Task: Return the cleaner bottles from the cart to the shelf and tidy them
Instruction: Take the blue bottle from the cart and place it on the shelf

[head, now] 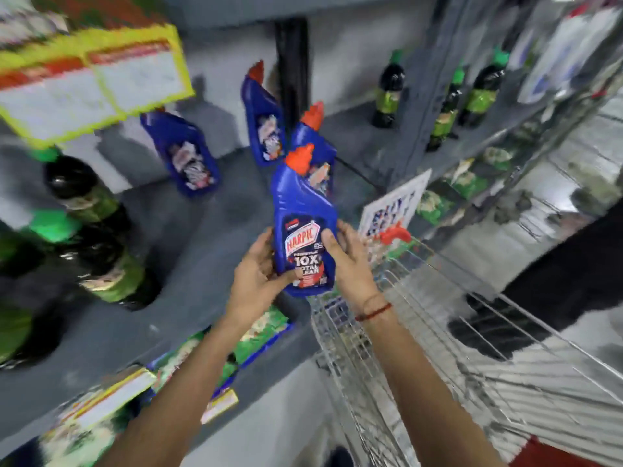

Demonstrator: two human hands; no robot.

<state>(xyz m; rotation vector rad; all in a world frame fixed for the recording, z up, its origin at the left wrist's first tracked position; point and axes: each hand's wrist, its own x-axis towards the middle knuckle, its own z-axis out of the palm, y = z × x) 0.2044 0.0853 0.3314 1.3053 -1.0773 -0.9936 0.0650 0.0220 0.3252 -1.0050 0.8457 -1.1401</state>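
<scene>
I hold a blue cleaner bottle (303, 227) with an orange-red cap upright in both hands, label facing me, above the front edge of the grey shelf (188, 251). My left hand (259, 271) grips its lower left side and my right hand (347, 254) its right side. Three more blue bottles stand on the shelf behind: one at the left (182, 153), one at the back (263, 123), and one (315, 136) right behind the held bottle. The wire cart (421, 348) is below my right arm.
Dark bottles with green caps stand at the shelf's left (84, 197) and on the neighbouring shelf to the right (387, 92). Yellow-edged price cards (97, 85) hang from the shelf above. Green packets (256, 335) fill the lower shelf. A person in dark clothing (556, 288) stands beyond the cart.
</scene>
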